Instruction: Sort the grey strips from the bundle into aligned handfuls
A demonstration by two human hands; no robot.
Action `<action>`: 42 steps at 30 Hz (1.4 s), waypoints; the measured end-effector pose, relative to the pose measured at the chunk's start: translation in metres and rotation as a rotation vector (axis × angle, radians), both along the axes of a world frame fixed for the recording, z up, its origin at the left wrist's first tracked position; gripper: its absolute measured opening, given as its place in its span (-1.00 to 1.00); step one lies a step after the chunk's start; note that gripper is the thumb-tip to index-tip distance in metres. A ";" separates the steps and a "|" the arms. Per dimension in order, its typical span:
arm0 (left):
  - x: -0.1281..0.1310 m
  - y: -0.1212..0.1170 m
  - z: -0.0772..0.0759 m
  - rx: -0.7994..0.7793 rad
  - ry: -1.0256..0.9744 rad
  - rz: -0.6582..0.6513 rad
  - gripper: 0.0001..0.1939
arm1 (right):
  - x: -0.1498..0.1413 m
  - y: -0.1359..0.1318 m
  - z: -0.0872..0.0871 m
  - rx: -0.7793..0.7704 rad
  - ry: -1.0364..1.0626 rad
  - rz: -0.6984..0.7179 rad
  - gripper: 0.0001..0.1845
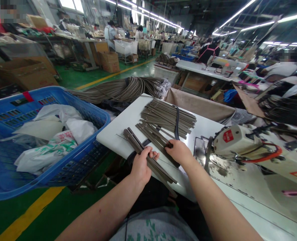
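Observation:
My left hand [142,165] is closed around a bundle of thin grey-brown strips [133,139], which slants across the near edge of the white table [113,132]. Just to its right, my right hand [180,152] has its fingers curled onto a second group of the same strips [152,135] lying on the table; the fingertips are partly hidden. Beyond both hands a larger spread of strips [160,113] lies roughly side by side. A black strap [176,124] crosses over that spread, and its lower end comes close to my right hand.
A sewing machine [238,142] stands on the right of the table. To the left is a blue plastic basket [98,115] with white plastic bags [55,144] inside. Behind the table lies a heap of long grey-brown cords [128,87]. Other people work farther back.

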State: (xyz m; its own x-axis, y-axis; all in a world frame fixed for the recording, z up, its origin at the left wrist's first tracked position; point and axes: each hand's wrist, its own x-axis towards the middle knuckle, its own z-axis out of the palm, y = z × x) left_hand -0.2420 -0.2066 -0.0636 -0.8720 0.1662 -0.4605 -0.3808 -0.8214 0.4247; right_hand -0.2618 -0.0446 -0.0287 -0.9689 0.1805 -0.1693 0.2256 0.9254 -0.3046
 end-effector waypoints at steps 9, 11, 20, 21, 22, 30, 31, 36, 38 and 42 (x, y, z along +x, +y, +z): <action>0.001 -0.001 0.007 0.002 0.012 -0.001 -0.79 | 0.004 0.005 0.009 0.002 0.044 0.090 -0.87; 0.001 -0.001 0.009 0.003 0.025 -0.001 -0.79 | 0.008 0.002 0.007 -0.007 0.040 0.092 -0.90; 0.001 -0.001 0.007 0.002 0.043 -0.012 -0.77 | 0.017 -0.010 -0.007 -0.051 0.075 0.087 -0.92; 0.001 -0.001 0.007 -0.001 0.045 -0.014 -0.77 | 0.017 -0.010 -0.007 -0.054 0.072 0.084 -0.92; 0.001 -0.001 0.007 -0.003 0.047 -0.014 -0.77 | 0.016 -0.010 -0.006 -0.057 0.067 0.078 -0.92; 0.002 0.000 0.012 -0.003 0.036 -0.004 -0.73 | 0.012 -0.009 -0.005 -0.088 0.001 0.020 -0.88; 0.002 0.000 0.011 -0.005 0.039 -0.006 -0.74 | 0.012 -0.009 -0.006 -0.092 -0.003 0.017 -0.88; 0.002 -0.001 0.008 -0.008 0.051 -0.015 -0.75 | 0.013 -0.013 -0.004 -0.091 0.000 0.012 -0.90; 0.002 -0.001 0.007 -0.010 0.052 -0.014 -0.76 | 0.013 -0.012 0.002 -0.089 0.003 0.019 -0.92; 0.002 -0.001 0.007 -0.018 0.043 -0.004 -0.77 | 0.010 -0.004 0.018 -0.068 0.001 0.065 -0.93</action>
